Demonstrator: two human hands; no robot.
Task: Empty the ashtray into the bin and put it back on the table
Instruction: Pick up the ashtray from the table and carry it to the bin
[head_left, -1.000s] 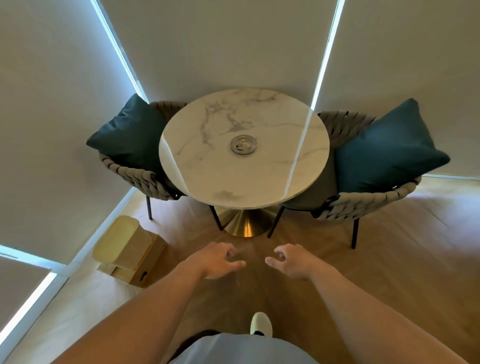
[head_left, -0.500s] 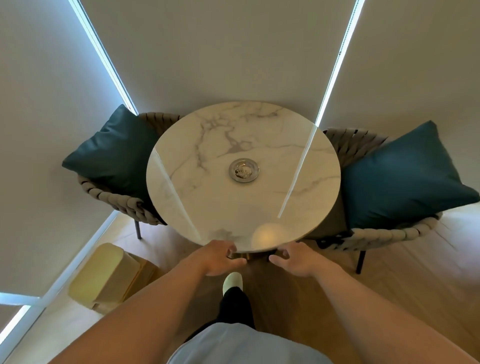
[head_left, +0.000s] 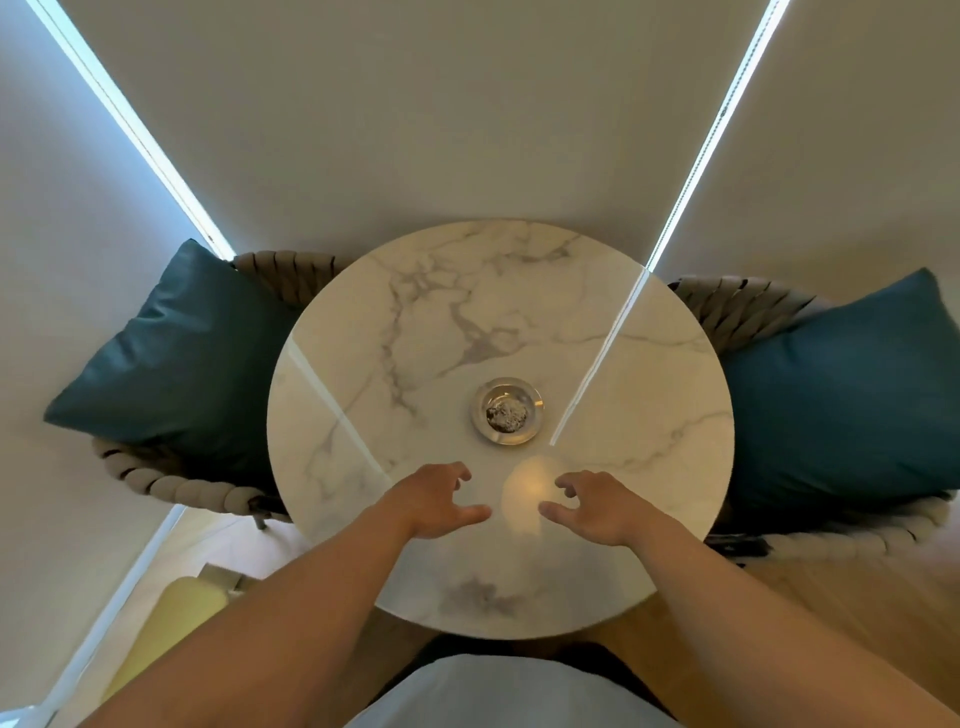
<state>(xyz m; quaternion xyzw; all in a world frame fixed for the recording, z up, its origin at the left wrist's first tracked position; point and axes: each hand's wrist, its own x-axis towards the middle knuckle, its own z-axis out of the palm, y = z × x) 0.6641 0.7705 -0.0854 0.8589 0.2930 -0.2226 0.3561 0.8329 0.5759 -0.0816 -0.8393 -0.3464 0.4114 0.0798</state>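
Ashtray (head_left: 508, 411) sits near the middle of the round marble table (head_left: 649, 415), a shallow silver dish with a heap of grey ash in its bowl. Both bare arms reach over the near edge of the tabletop. The left hand (head_left: 434, 499) hovers just short of the ashtray, fingers curled loosely and thumb stretched out to the side, gripping nothing. The right hand (head_left: 592, 506) mirrors it beside a warm spot of reflected light on the marble, fingers spread and slightly bent, also empty. Neither hand touches the dish. A woven chair with a dark teal cushion (head_left: 176, 358) stands at the table's left, and a second chair with another teal cushion (head_left: 841, 395) at its right. On the floor at lower left, a pale yellow bin (head_left: 171, 623) shows partly behind the left forearm.
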